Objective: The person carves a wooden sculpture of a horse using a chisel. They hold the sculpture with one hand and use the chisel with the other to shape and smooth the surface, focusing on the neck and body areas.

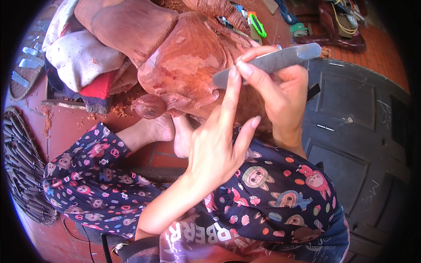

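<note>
A large reddish-brown wood carving (184, 57) with smooth rounded forms lies in front of me, its near part between my hands and my bare feet. My right hand (285, 92) is closed around a flat grey metal file (272, 60) with rounded ends. The file slants over the carving, its left end close to a carved, curled edge. My left hand (217, 142) reaches in from below with its index finger stretched up against the file near that end. Its thumb stands apart, and its other fingers are mostly hidden.
White and red cloths (85, 57) are heaped at the left. Beyond them lie metal blades (30, 63), with a round bundle of dark tools (28, 166) below. A dark panelled door (346, 127) is at the right. Shavings (123, 110) litter the red tiles. A bright green ring (258, 25) lies far off.
</note>
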Demonstrator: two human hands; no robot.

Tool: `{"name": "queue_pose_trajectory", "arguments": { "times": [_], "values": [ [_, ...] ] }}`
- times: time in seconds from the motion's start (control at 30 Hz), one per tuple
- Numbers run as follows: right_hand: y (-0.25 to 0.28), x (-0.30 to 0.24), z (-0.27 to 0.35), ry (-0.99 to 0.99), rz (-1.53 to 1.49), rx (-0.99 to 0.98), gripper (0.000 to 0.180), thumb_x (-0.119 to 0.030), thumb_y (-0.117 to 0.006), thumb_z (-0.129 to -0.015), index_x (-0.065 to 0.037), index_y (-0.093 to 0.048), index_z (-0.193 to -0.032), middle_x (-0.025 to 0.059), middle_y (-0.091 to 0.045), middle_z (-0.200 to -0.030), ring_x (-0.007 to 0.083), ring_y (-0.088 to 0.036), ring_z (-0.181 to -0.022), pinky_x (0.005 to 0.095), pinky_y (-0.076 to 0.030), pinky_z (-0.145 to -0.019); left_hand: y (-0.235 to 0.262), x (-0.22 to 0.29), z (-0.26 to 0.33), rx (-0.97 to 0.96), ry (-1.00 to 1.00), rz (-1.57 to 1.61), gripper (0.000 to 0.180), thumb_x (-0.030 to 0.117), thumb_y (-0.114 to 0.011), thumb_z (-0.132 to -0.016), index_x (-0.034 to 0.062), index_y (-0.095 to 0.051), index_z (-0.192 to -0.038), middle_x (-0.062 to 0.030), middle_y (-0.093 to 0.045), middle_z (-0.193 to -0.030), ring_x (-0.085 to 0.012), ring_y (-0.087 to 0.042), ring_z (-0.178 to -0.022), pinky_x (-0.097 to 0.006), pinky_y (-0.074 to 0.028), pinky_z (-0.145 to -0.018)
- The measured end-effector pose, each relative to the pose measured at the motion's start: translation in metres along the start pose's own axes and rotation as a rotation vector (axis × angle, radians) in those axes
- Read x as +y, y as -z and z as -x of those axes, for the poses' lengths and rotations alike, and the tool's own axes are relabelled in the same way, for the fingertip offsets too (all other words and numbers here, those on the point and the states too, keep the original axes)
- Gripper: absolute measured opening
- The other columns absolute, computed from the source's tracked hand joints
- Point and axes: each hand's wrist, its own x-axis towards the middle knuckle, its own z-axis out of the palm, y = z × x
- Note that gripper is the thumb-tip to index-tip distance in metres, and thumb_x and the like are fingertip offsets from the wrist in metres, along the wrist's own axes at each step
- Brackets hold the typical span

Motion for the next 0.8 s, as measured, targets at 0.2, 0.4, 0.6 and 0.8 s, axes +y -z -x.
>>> {"name": "queue_pose_trajectory", "arguments": {
  "times": [0.2, 0.4, 0.6, 0.8],
  "values": [
    [0.0, 0.003, -0.001, 0.001, 0.046, -0.006, 0.006, 0.001, -0.066, -0.09, 0.005, -0.07, -0.092, 0.0068, -0.072, -0.087, 0.0109, -0.067, -0.079, 0.0258, -0.054, -0.073, 0.004, 0.007, -0.001, -0.048, 0.134, 0.061, 0.085, 0.018, -0.069, -0.091, 0.0058, -0.019, -0.159, -0.0262, -0.064, -0.124, -0.0409, -0.067, -0.106, -0.044, -0.053, -0.091],
    [0.001, 0.006, -0.005, 0.046, 0.105, -0.073, 0.008, -0.001, -0.066, -0.091, 0.004, -0.07, -0.095, 0.0073, -0.072, -0.085, 0.0108, -0.068, -0.079, 0.0243, -0.055, -0.071, 0.006, 0.003, 0.002, -0.068, 0.168, 0.081, 0.085, 0.022, -0.069, -0.091, 0.0063, -0.02, -0.159, -0.0256, -0.065, -0.122, -0.0394, -0.069, -0.103, -0.048, -0.049, -0.093],
    [0.0, 0.009, -0.003, 0.044, 0.06, -0.066, 0.009, -0.001, -0.065, -0.091, 0.005, -0.07, -0.096, 0.007, -0.072, -0.083, 0.0111, -0.068, -0.078, 0.0247, -0.055, -0.071, 0.006, 0.004, 0.01, -0.054, 0.129, 0.033, 0.086, 0.022, -0.069, -0.091, 0.0066, -0.019, -0.159, -0.0244, -0.068, -0.113, -0.0374, -0.07, -0.097, -0.046, -0.049, -0.091],
    [0.001, 0.005, -0.001, 0.025, 0.067, -0.037, 0.009, -0.001, -0.066, -0.092, 0.005, -0.07, -0.096, 0.0071, -0.072, -0.085, 0.0113, -0.068, -0.079, 0.0247, -0.055, -0.073, 0.006, 0.002, 0.006, -0.02, 0.061, -0.003, 0.086, 0.022, -0.069, -0.091, 0.0081, -0.019, -0.159, -0.0252, -0.069, -0.106, -0.0373, -0.071, -0.091, -0.044, -0.052, -0.085]
  ]
}}
